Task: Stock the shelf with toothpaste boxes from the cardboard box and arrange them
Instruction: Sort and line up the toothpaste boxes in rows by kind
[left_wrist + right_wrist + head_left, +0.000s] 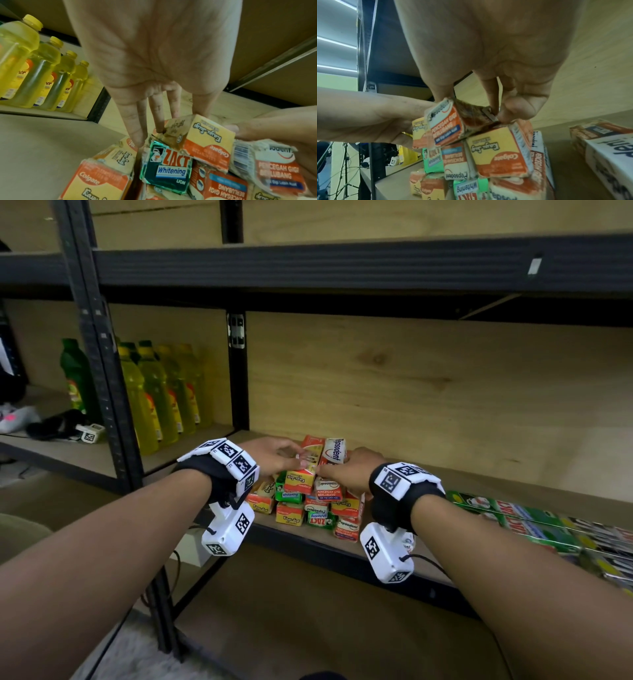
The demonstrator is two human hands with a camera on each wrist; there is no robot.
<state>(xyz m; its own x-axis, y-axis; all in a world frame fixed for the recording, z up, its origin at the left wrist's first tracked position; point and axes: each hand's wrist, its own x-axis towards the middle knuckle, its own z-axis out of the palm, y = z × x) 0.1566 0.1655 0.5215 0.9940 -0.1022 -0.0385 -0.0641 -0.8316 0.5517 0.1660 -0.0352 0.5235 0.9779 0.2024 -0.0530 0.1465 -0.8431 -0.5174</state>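
A pile of small toothpaste boxes [308, 508] sits at the front of the wooden shelf [513, 474]. On top lie an orange-and-yellow Colgate box [307, 462] and a red-and-white Pepsodent box [334, 451], side by side. My left hand [284, 455] grips the Colgate box [205, 142] between thumb and fingers. My right hand [342, 470] pinches the Pepsodent box [450, 121] by its torn end. A green Zact Whitening box [168, 169] lies just under the left fingers [135, 132]. No cardboard box is in view.
Yellow bottles [161, 398] and a green one [75, 378] stand in the bay to the left, behind a black upright [238, 371]. Long green Zact boxes [531, 518] lie flat on the shelf at the right. The upper shelf beam [342, 265] hangs overhead.
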